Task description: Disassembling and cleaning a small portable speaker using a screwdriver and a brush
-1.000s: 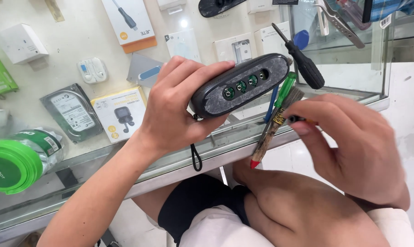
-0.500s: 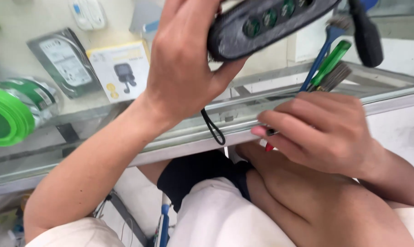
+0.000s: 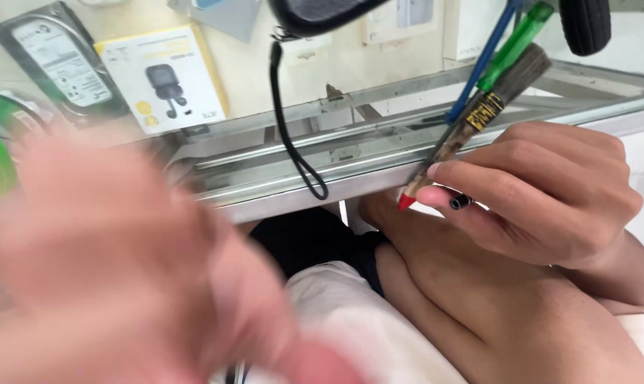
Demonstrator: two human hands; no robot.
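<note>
Several tools [image 3: 478, 107] gripped in right hand [image 3: 549, 192].

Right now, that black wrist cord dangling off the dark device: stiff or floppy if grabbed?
Probably floppy: the black cord hangs in a slack loop below the dark device. Likely light, being thin. It would probably swing if the device moves, since its lower end hangs free over the glass counter edge.

The left hand [image 3: 116, 270] is filling the lower left of the view, heavily blurred, fingers indistinct. The right hand [image 3: 549, 192] is resting against the bare thigh, fingers [image 3: 478, 186] curling closed in a grip, wrist bending inward.
</note>
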